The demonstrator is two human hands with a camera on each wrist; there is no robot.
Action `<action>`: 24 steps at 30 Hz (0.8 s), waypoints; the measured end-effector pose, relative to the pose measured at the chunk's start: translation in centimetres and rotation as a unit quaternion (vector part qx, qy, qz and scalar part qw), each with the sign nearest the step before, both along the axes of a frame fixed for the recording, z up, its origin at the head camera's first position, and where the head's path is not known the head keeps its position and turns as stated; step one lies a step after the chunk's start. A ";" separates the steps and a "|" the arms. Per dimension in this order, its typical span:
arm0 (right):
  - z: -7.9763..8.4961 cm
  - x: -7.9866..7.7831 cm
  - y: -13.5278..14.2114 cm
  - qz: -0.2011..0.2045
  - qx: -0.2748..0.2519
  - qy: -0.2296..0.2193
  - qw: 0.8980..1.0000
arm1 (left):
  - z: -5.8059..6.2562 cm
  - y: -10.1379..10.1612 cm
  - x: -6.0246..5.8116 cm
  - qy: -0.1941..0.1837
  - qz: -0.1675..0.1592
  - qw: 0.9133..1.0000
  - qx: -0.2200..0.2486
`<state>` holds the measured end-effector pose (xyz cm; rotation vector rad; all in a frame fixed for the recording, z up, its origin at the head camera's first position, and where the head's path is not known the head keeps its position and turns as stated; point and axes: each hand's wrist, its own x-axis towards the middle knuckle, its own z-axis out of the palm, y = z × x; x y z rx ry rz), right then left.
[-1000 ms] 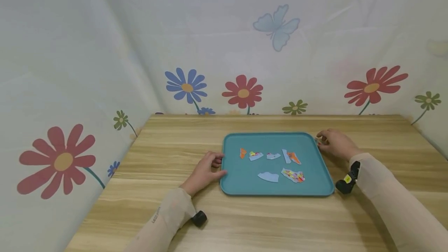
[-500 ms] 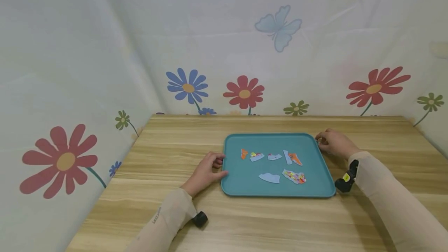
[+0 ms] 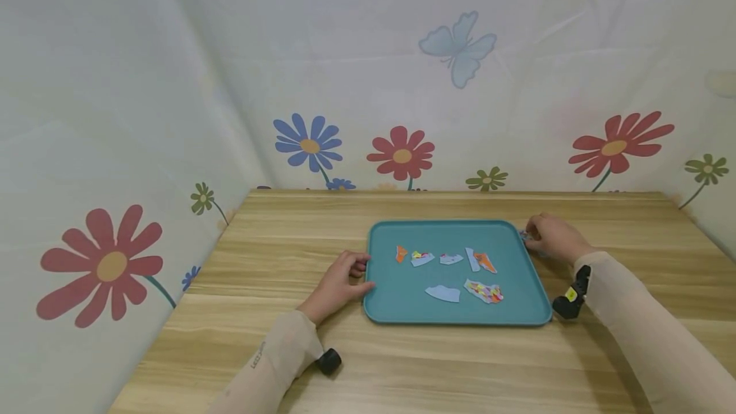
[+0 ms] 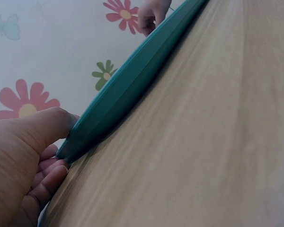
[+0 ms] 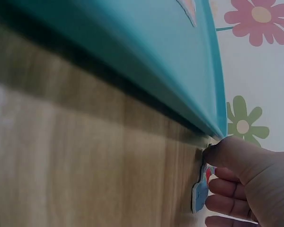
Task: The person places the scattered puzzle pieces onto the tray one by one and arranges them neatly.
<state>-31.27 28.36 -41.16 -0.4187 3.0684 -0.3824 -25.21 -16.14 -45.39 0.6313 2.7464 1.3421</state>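
A teal tray lies on the wooden table. My left hand grips its left rim; in the left wrist view the thumb is at the upper side of the rim, with curled fingers below. Just outside the tray's far right corner, my right hand pinches a small printed piece, blue with some red, mostly hidden by the fingers. Flat, irregular pieces lie on the tray, among them an orange one, a pale blue one and a multicoloured one.
The wooden table extends around the tray on all sides. Behind it hangs a white cloth printed with flowers and a butterfly. A black wrist camera sits on the left sleeve, another on the right.
My right hand shifts very slightly beside the tray's far right corner, with its piece still pinched. The left hand, tray and pieces stay as they were; the head view moves a little.
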 end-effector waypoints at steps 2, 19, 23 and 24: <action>0.2 0.2 0.1 -0.004 0.000 -0.004 1.000 | 0.0 0.0 0.0 0.001 0.000 1.000 -0.002; 1.4 1.5 0.6 -0.011 -0.027 -0.010 1.000 | -0.3 0.1 -0.2 0.011 0.003 1.000 0.005; 2.2 2.1 0.5 -0.004 -0.023 -0.001 1.000 | -0.4 0.1 -0.2 0.009 0.006 1.000 0.003; 2.3 2.3 0.4 -0.004 -0.022 0.000 1.000 | -0.4 0.1 -0.2 0.007 0.007 1.000 0.002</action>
